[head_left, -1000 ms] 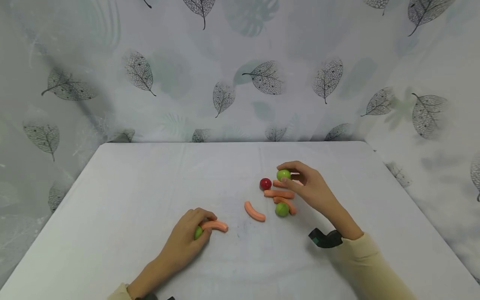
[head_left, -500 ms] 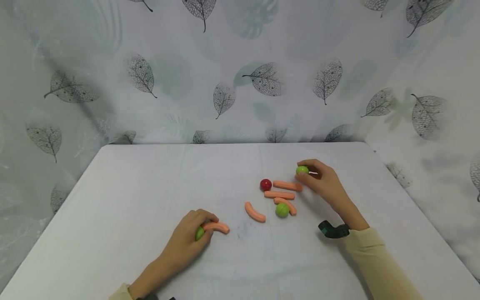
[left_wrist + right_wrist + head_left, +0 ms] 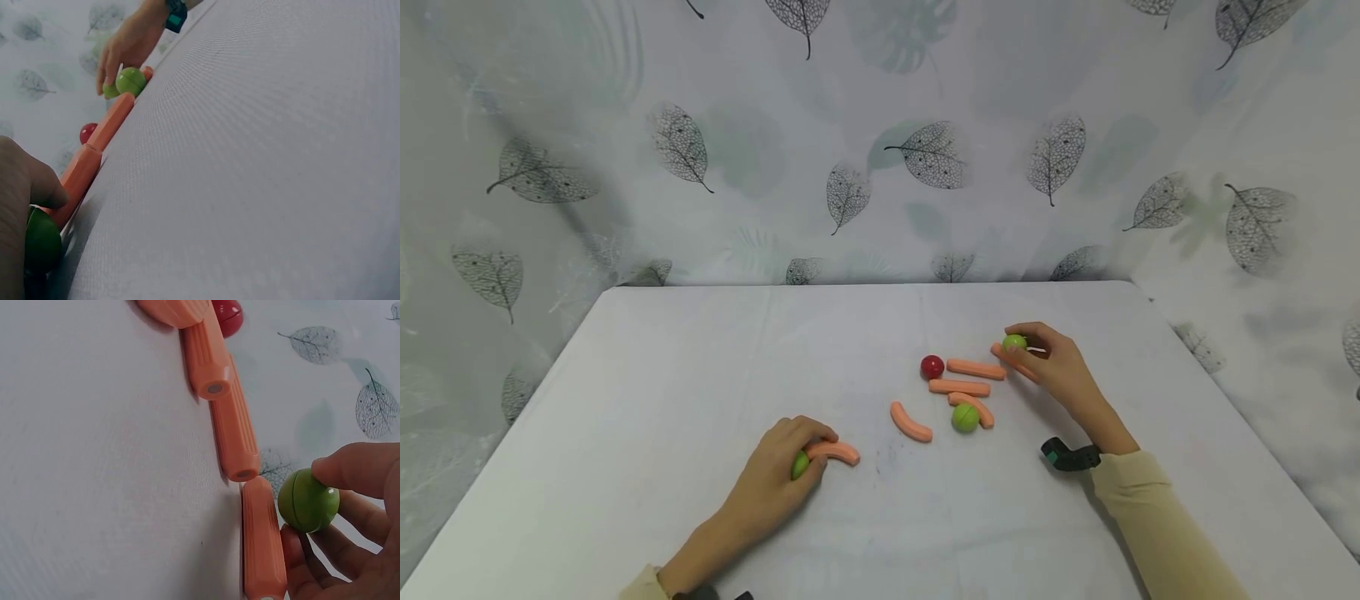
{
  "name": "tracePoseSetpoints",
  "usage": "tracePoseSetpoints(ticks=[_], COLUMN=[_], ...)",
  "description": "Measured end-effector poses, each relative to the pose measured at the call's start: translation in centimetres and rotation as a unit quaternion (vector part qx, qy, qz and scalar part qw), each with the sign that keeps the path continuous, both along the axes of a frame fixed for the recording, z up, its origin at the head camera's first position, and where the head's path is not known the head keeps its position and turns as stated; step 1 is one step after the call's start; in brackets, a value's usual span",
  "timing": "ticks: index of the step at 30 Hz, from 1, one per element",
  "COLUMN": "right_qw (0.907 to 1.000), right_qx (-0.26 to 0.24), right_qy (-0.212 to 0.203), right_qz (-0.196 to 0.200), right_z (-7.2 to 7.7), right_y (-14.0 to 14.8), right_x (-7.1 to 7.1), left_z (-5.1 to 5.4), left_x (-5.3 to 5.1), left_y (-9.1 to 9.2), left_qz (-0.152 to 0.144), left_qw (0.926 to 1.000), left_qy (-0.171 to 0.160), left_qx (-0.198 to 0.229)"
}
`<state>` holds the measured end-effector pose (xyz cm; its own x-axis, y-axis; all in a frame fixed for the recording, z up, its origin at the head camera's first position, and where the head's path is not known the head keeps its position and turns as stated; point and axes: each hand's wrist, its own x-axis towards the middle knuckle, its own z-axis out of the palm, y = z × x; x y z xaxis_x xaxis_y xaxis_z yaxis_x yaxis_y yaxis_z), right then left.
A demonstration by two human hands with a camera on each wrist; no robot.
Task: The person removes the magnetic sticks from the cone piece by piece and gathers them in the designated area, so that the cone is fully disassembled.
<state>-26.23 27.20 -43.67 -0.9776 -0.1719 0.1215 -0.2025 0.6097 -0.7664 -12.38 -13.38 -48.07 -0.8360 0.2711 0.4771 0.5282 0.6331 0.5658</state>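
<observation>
In the head view my left hand (image 3: 775, 471) curls around a green toy ball (image 3: 800, 465) on the table. A curved orange sausage-shaped piece (image 3: 835, 452) lies against that ball, beside my left fingertips. My right hand (image 3: 1056, 367) pinches another green ball (image 3: 1015, 342) between thumb and fingers at the table's right rear. Close by that ball, partly under the hand, is a straight orange stick (image 3: 262, 540); whether the fingers touch it I cannot tell. The right wrist view shows a dividing line around the held ball (image 3: 308, 501).
Mid-table lie two straight orange sticks (image 3: 976, 369) and curved ones (image 3: 912, 422). A red ball (image 3: 932, 367) sits at their left end. A loose green ball (image 3: 966, 418) rests by a curved piece. Leaf-patterned cloth (image 3: 880, 167) hangs behind the white table (image 3: 700, 350).
My right hand has moved right with the green ball, away from the red ball. Another orange stick now shows beneath that hand. My left hand has stayed in place.
</observation>
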Motion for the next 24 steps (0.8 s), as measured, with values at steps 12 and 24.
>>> tracePoseSetpoints(ticks=[12, 24], right_qw=[0.9999, 0.9982], right_qx=[0.001, 0.017], right_qy=[0.011, -0.02], right_qz=[-0.005, -0.054], right_z=[-0.16, -0.65], right_y=[0.32, 1.01], right_x=[-0.1, -0.06], left_z=[0.19, -0.04], left_x=[-0.08, -0.03], left_y=[-0.2, -0.2], left_qz=[0.035, 0.039], left_qw=[0.9993, 0.9991], left_qy=[0.01, 0.007], left_qx=[0.0, -0.013])
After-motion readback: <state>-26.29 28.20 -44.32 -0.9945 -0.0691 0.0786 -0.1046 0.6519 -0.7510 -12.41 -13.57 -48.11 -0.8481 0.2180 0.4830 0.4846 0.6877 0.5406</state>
